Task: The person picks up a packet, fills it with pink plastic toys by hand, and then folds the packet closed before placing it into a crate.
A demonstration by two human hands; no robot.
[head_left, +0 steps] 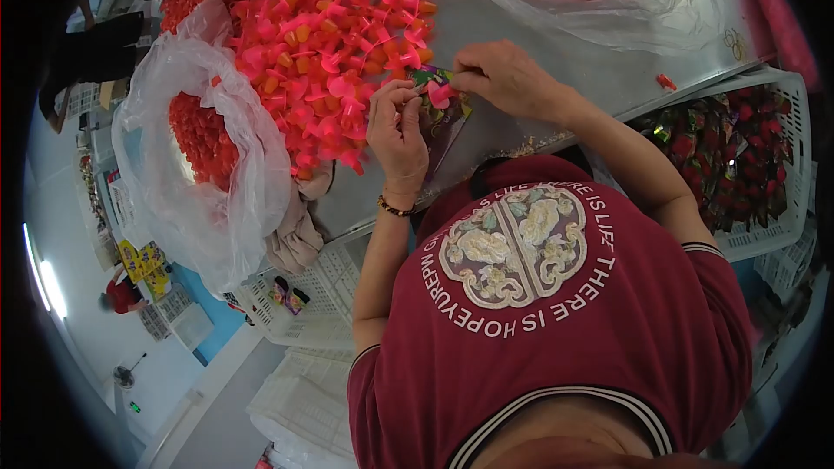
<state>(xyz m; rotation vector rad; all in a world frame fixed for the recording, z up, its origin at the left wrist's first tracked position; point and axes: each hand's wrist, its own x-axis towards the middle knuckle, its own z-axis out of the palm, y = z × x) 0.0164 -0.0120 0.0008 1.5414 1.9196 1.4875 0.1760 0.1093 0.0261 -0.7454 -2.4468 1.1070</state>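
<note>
A small printed packet point(444, 126), dark with green and purple at its top, hangs between my hands at the table's near edge. My left hand point(399, 132), with a beaded bracelet at the wrist, has its fingers curled on the packet's left side. At the packet's top right, my right hand point(502, 78) pinches the edge with thumb and forefinger. A bright pink plastic piece point(440, 94) shows at the packet's mouth, between the two hands. Just left of them lies a big heap of pink plastic pieces with orange ends point(321, 61).
A clear plastic bag point(252, 217) of red pieces stands at the left. More plastic sheeting point(599, 13) lies across the metal table point(556, 52). At the right, a white crate point(792, 165) holds many filled packets. Another crate point(326, 291) sits below left, and people are in the background.
</note>
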